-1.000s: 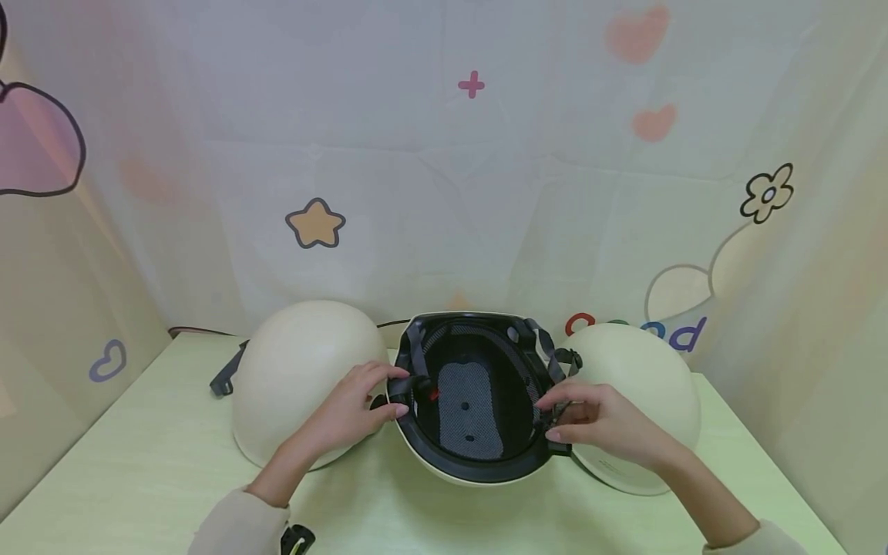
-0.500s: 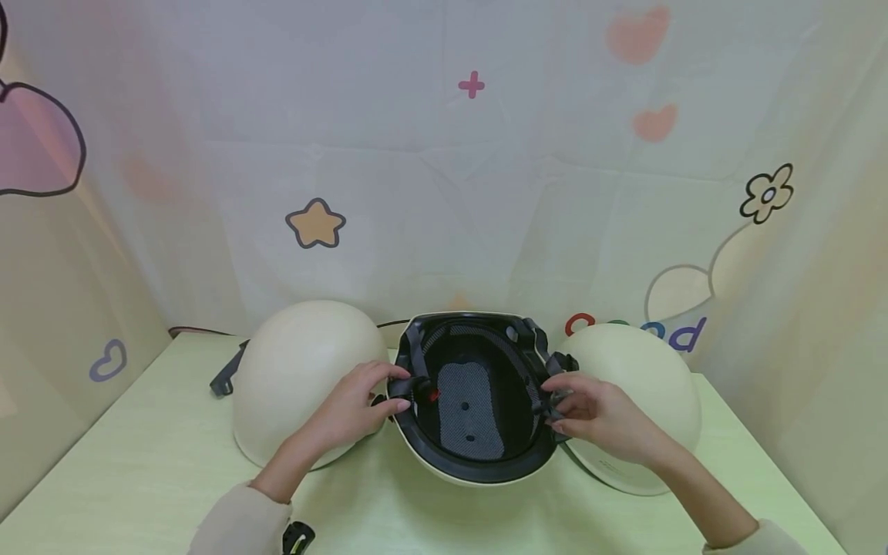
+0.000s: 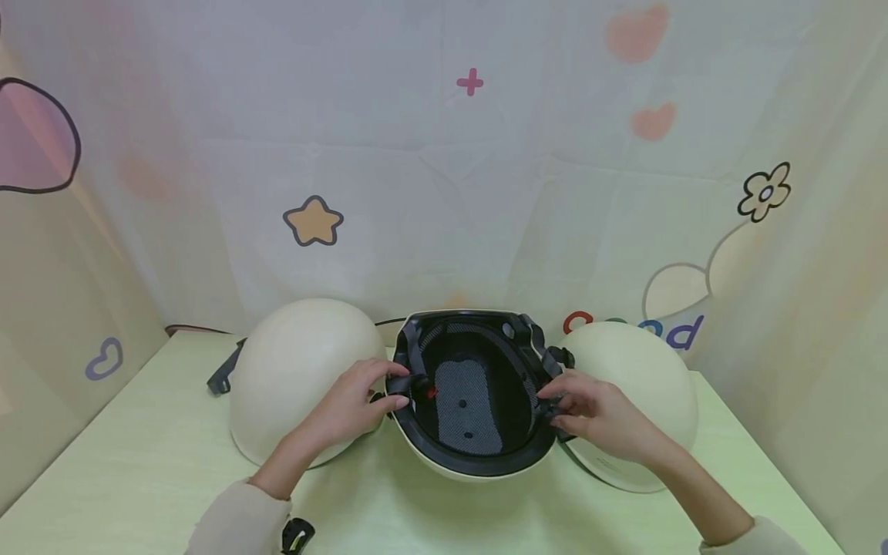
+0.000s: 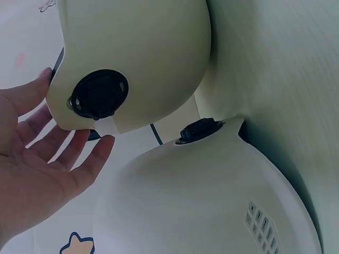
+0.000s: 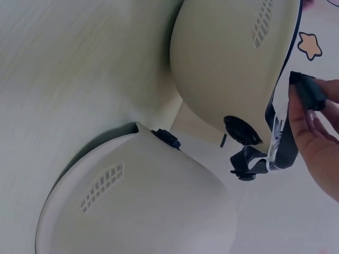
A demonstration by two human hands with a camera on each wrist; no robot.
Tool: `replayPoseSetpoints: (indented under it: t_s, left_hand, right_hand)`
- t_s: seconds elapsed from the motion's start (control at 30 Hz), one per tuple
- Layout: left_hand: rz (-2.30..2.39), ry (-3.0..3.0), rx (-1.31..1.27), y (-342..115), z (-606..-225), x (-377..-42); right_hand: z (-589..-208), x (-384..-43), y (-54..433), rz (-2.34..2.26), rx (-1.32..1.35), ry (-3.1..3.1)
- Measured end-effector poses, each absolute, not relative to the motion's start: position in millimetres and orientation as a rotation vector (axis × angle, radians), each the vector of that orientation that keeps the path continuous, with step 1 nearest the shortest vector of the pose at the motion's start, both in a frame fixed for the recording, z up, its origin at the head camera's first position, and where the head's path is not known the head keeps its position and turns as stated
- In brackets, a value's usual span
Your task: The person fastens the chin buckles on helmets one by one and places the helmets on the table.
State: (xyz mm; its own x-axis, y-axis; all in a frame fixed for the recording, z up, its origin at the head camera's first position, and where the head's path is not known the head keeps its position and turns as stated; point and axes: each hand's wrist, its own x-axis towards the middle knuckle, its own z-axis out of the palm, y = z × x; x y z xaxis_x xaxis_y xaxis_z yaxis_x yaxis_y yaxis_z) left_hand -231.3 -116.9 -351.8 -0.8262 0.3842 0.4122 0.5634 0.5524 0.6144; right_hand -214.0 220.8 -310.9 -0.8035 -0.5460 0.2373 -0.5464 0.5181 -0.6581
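An upturned cream helmet (image 3: 479,466) with a black padded inside rests between two dome-up helmets. At its left rim my left hand (image 3: 354,397) pinches a black buckle (image 3: 418,385) with a red part, thumb and forefinger either side. The left wrist view shows that hand (image 4: 47,148) along the helmet's edge, below a round black fitting (image 4: 99,93); the buckle is hidden there. My right hand (image 3: 603,412) grips the chin strap at the right rim. In the right wrist view, its fingers hold a dark block-shaped end (image 5: 311,94) of the grey webbing strap (image 5: 286,148).
One dome-up helmet (image 3: 298,362) stands at the left, a black strap (image 3: 225,374) sticking out behind it. The other dome-up helmet (image 3: 645,378) stands at the right. A patterned curtain (image 3: 388,169) hangs behind the pale green table (image 3: 125,470). A small black object (image 3: 298,533) shows by the left sleeve.
My right fingers have shifted the strap end slightly at the right rim; a dark piece below the thumb has moved up. The left hand keeps its place. The head view has shifted a little.
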Motion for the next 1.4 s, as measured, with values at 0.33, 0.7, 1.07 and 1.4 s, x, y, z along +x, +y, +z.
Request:
replayPoseSetpoints:
  t_s: [0.33, 0.7, 1.07, 1.4]
  left_hand:
    - [-1.161, -2.545, -0.836, -114.3, -348.2, -231.7]
    - [-1.148, -2.554, -0.771, -116.4, -338.6, -233.3]
    - [-1.153, -2.537, -0.703, -118.7, -341.0, -237.9]
    - [-1.221, -2.472, -0.655, -126.2, -339.1, -244.7]
  right_hand:
    - [-319.5, -215.1, 220.0, 1.064, 0.893, -2.635]
    - [-297.6, -215.6, 223.6, 0.937, 0.855, -2.650]
    - [-304.9, -222.3, 207.8, 0.953, 0.930, -2.560]
    - [-313.0, -226.4, 203.0, 1.038, 1.030, -2.533]
